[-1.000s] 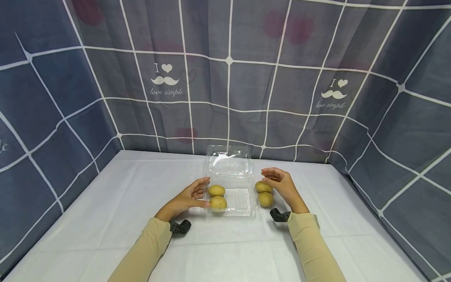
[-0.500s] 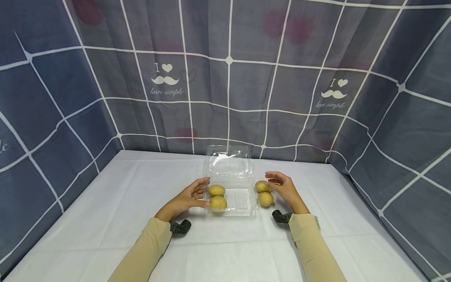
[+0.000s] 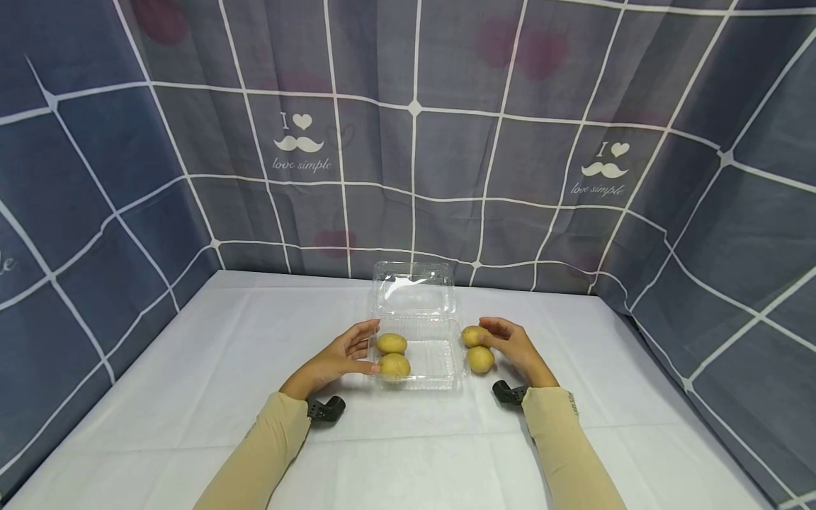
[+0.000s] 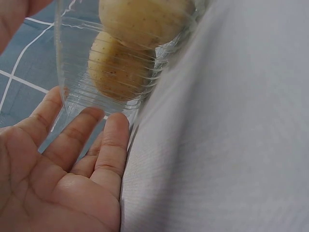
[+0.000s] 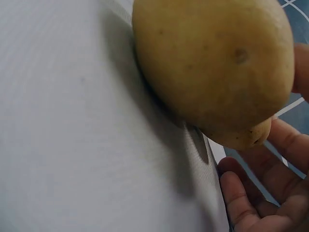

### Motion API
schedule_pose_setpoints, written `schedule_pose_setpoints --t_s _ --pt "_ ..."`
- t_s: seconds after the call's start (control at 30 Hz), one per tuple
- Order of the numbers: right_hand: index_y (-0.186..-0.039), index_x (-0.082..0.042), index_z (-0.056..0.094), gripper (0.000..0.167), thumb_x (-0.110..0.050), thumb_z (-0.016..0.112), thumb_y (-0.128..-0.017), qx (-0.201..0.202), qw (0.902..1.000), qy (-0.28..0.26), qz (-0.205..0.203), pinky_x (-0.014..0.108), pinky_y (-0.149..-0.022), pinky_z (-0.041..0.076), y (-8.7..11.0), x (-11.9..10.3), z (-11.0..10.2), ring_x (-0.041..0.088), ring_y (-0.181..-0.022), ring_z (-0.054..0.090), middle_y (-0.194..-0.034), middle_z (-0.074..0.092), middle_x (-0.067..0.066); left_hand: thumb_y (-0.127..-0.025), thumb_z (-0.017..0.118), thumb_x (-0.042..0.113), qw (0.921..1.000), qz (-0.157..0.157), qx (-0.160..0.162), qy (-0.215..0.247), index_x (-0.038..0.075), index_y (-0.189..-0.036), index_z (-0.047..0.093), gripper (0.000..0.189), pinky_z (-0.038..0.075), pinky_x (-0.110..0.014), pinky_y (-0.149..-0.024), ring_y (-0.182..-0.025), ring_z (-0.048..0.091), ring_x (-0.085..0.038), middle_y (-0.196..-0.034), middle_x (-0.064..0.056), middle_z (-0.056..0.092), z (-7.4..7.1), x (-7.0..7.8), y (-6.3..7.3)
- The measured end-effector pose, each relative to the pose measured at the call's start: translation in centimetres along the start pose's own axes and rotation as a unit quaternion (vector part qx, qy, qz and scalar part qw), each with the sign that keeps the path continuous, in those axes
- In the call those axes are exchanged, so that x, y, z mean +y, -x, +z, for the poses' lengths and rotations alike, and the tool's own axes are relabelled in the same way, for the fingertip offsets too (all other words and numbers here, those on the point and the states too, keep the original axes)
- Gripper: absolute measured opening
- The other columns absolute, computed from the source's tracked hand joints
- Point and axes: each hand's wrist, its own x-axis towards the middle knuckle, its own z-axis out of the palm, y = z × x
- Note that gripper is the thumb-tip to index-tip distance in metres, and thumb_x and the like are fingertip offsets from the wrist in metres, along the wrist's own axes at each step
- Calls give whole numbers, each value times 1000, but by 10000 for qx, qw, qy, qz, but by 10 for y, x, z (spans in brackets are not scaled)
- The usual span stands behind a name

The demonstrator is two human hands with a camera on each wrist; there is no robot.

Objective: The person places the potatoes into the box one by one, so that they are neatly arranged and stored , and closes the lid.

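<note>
A clear plastic clamshell box (image 3: 433, 365) lies with its lid (image 3: 413, 290) raised at the back. Two yellow potatoes, a far one (image 3: 392, 344) and a near one (image 3: 394, 366), sit along its left side. My left hand (image 3: 341, 358) rests loosely spread fingers (image 4: 113, 140) against the box's left wall, the thumb at the front corner. To the right of the box, outside it, are two more potatoes. My right hand (image 3: 513, 347) reaches the farther potato (image 3: 472, 336), loosely bent fingers and thumb at its right end. The nearer potato (image 5: 217, 58) fills much of the right wrist view.
A white cloth (image 3: 408, 453) covers the table. Dark checked curtains (image 3: 370, 156) enclose it at the back and both sides. Each wrist carries a black camera mount, the left mount (image 3: 327, 410) and the right mount (image 3: 508, 393).
My right hand has first drawn back slightly to the right, then lowered its fingers toward the farther potato. The left hand, the box and the potatoes look the same.
</note>
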Motion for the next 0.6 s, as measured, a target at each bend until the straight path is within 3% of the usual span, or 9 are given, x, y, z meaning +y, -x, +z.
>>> schedule_pose_setpoints --t_s 0.1,0.4,0.6 --pt "-150 11 55 57 -13 75 -102 -112 9999 -8 91 46 -120 43 0 1 0 37 -135 59 -150 60 27 -91 85 7 10000 -12 8 -11 -2 -169 23 100 28 -58 -130 -158 27 -49 -175 -27 23 0 0 0" --pt "-147 11 58 55 -16 75 -102 -63 9993 261 255 58 -120 43 5 -4 3 39 -131 60 -143 65 26 -91 86 8 10000 -17 -20 15 -3 -169 22 101 27 -58 -131 -159 26 -49 -175 -27 22 0 1 1" --pt "-142 11 63 49 -13 76 -101 109 9992 281 253 48 -115 49 2 -1 4 32 -124 65 -137 69 24 -91 86 7 10000 20 -38 41 -3 -169 22 101 27 -59 -131 -159 26 -49 -175 -27 23 -1 0 0"
